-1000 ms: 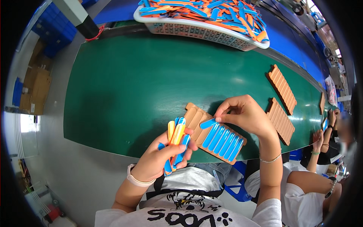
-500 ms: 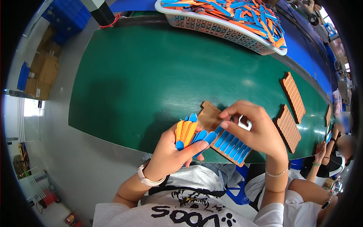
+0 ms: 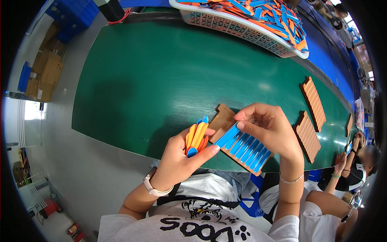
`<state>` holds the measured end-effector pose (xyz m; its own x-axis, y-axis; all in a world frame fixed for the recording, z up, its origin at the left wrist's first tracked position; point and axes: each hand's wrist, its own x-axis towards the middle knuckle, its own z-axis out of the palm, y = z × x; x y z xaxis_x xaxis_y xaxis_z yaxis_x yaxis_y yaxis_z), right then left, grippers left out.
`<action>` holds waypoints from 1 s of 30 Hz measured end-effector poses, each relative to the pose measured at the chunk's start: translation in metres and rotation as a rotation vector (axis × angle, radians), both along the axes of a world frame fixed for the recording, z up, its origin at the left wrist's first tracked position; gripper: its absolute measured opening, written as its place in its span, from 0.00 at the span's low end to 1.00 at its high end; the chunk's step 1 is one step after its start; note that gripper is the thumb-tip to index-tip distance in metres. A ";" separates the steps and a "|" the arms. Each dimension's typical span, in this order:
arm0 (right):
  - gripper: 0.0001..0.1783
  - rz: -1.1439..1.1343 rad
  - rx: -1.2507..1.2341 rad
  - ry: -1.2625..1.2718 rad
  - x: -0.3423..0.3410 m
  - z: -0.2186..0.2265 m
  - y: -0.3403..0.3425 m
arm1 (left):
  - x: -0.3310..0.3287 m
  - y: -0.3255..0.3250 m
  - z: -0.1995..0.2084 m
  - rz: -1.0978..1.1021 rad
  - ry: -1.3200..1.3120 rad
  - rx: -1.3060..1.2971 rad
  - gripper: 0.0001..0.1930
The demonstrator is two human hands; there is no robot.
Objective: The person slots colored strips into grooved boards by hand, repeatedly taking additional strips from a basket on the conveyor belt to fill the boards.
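Observation:
My left hand [image 3: 177, 155] is closed round a bunch of flat round-ended strips [image 3: 196, 137], yellow-orange and blue. Its thumb touches the near end of one blue strip [image 3: 227, 134]. My right hand [image 3: 276, 131] pinches that strip's far end between thumb and forefinger. The strip lies slantwise over a brown grooved board [image 3: 221, 119], by the row of several blue strips [image 3: 247, 152] set side by side in its grooves. The board's left part shows bare brown; the right fingers hide some of its far edge.
A white basket [image 3: 242, 29] heaped with blue and orange strips stands at the back of the green table [image 3: 137, 80]. Two more grooved boards [image 3: 313, 104] [image 3: 308, 137] lie to the right, with another [image 3: 349, 124] beyond. Another person's hand [image 3: 340, 161] rests at the far-right edge.
One blue strip now stretches between my two hands above the board. The blue strips fanned under my left thumb have gone from view there. My left hand has shifted slightly left.

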<state>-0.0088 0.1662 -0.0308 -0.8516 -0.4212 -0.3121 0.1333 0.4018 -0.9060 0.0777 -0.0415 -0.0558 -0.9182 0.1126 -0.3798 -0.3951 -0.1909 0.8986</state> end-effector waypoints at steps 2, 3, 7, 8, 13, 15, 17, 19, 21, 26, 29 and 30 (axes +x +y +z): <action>0.10 0.010 -0.045 0.002 0.001 0.001 -0.003 | 0.001 -0.003 -0.003 -0.096 0.075 -0.116 0.08; 0.10 -0.005 -0.061 -0.013 0.000 0.004 -0.006 | 0.001 -0.004 -0.002 -0.094 0.074 -0.117 0.08; 0.08 -0.054 0.072 0.025 -0.017 0.003 0.006 | -0.006 -0.011 -0.002 0.109 -0.015 -0.147 0.10; 0.07 -0.012 0.170 0.079 -0.022 0.003 0.008 | -0.008 -0.014 -0.003 0.109 0.001 -0.188 0.10; 0.11 0.126 0.392 0.229 -0.012 0.006 -0.010 | -0.015 -0.014 -0.006 0.054 0.068 -0.356 0.12; 0.14 0.189 0.403 0.429 -0.009 0.005 -0.012 | -0.023 -0.009 0.000 -0.068 0.216 -0.540 0.15; 0.14 0.165 0.435 0.447 -0.010 0.004 -0.014 | -0.030 -0.010 0.000 -0.122 0.181 -0.580 0.15; 0.15 0.102 0.292 0.411 -0.011 -0.001 -0.015 | -0.035 -0.011 0.001 -0.258 0.184 -0.698 0.15; 0.15 0.116 0.277 0.379 -0.016 0.001 -0.020 | -0.039 -0.011 0.001 -0.257 0.199 -0.644 0.15; 0.15 0.172 0.275 0.307 -0.022 -0.012 -0.028 | -0.035 -0.022 0.001 -0.253 0.195 -0.397 0.12; 0.16 0.109 0.234 0.474 -0.016 -0.006 -0.029 | -0.028 -0.028 0.011 -0.294 -0.168 0.021 0.09; 0.15 0.124 0.110 0.317 -0.014 0.004 -0.030 | -0.026 -0.029 0.012 -0.346 -0.170 0.094 0.08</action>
